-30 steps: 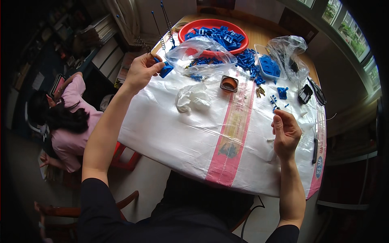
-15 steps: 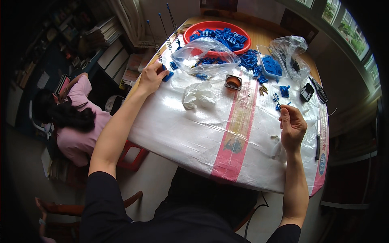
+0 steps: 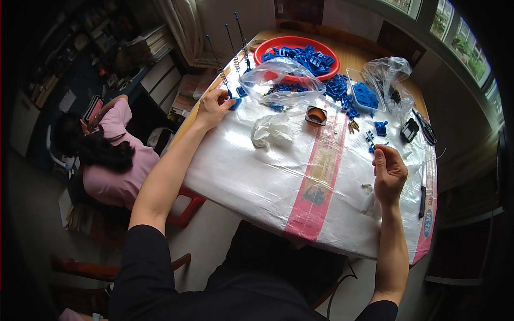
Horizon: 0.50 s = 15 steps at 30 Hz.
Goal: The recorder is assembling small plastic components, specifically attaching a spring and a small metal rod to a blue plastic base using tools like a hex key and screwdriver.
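right hand sits at the near right of the table, raised just above the white woven plastic sheet with a pink stripe that covers the table; its fingers are curled and the tips pinched together, though whether anything small is between them cannot be told. a few small brass-coloured pieces lie on the sheet just beside it.

left hand is stretched to the far left edge, fingers closed over a small blue plastic part, beside a thin metal rod with a spring coil.

farther out lie a crumpled white plastic wrapper, a small square brown-filled tray, a clear plastic bag holding blue parts and a red round plastic basin of blue parts.

judgement: the step in hand is picking up one blue part. the next move calls for drawing it back toward the right hand without snagging the rod or bag.
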Each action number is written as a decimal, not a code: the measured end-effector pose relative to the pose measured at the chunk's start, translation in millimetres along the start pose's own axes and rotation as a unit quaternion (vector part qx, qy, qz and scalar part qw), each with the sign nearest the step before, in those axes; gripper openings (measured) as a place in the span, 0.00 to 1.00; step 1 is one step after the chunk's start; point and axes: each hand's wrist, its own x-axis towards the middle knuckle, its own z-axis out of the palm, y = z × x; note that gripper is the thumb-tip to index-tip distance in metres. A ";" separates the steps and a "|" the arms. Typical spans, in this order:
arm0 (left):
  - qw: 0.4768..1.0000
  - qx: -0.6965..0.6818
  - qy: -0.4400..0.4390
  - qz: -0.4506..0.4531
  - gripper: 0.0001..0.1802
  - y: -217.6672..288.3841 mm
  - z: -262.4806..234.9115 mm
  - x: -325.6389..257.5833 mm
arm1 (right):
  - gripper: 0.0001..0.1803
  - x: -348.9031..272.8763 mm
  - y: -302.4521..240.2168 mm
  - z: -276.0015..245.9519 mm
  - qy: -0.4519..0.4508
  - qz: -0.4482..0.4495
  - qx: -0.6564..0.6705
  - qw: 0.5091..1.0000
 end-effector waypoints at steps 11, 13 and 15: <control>0.999 -0.005 0.035 -0.035 0.32 7.9 -28.2 -32.6 | 0.07 -3.5 -9.2 -3.6 0.062 -0.082 -0.017 0.995; 0.998 0.011 0.037 -0.051 0.35 8.0 -23.7 -25.6 | 0.07 -5.2 -11.9 -3.6 0.061 -0.087 -0.011 0.994; 0.996 0.048 0.038 -0.058 0.38 7.6 -18.8 -12.7 | 0.06 -6.6 -14.0 -2.8 0.053 -0.082 -0.011 0.995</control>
